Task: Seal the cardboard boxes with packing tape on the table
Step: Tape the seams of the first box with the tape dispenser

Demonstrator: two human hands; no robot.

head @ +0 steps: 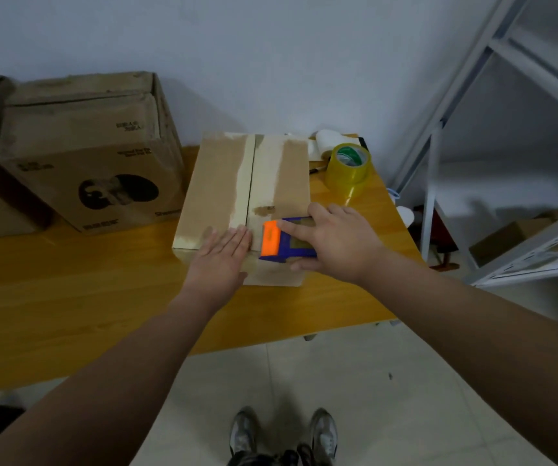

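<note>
My left hand [223, 253] lies flat, fingers straight and together, pressing the near end of the box [217, 183] just left of its seam. My right hand [334, 243] sits at three o'clock from it, gripping the dispenser [270, 238]: the index finger runs along its far edge, the thumb hooks its near edge, and the orange end points towards my left hand, almost touching the fingertips. The blue body rests on the box top near the front edge, right of the seam. The box lies flat on the table [69, 297], long side running away from me towards twelve o'clock, flaps closed, with pale strips along both sides of the seam. At two o'clock from the box a yellowish tape roll [348, 169] stands on the table, near the box but apart from it. At ten o'clock sits a big box [79, 163], tipped on its side. A white rack [430, 196] stands at three o'clock, off the table. My shoes [323, 435] show at six o'clock.
</note>
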